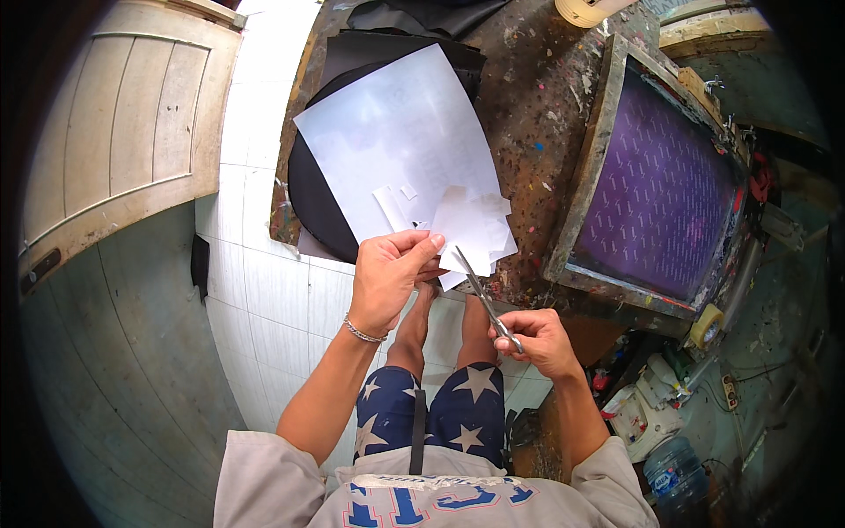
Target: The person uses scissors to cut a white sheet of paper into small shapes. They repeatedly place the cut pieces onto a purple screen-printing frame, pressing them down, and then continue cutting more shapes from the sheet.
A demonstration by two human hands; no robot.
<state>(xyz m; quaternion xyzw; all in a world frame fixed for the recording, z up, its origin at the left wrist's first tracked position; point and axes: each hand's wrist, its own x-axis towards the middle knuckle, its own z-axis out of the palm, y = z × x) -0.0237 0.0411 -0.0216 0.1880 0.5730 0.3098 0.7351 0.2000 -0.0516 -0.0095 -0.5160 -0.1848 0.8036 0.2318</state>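
My left hand (394, 277) pinches a small white paper piece (462, 220) between thumb and finger near the table's front edge. My right hand (537, 343) grips metal scissors (480, 289), their narrow blades angled up-left against the lower part of that paper. Behind both hands a large white sheet (378, 114) lies on black flat material (315, 207), with small paper scraps (390, 204) on it and more cut pieces at its lower right.
The paint-spattered table (528, 114) bears a framed purple screen (651, 185) at right and a container (576, 12) at back. A wooden door (132, 123) stands left. A tape roll (706, 326), white appliance (638, 414) and water bottle (678, 484) are lower right.
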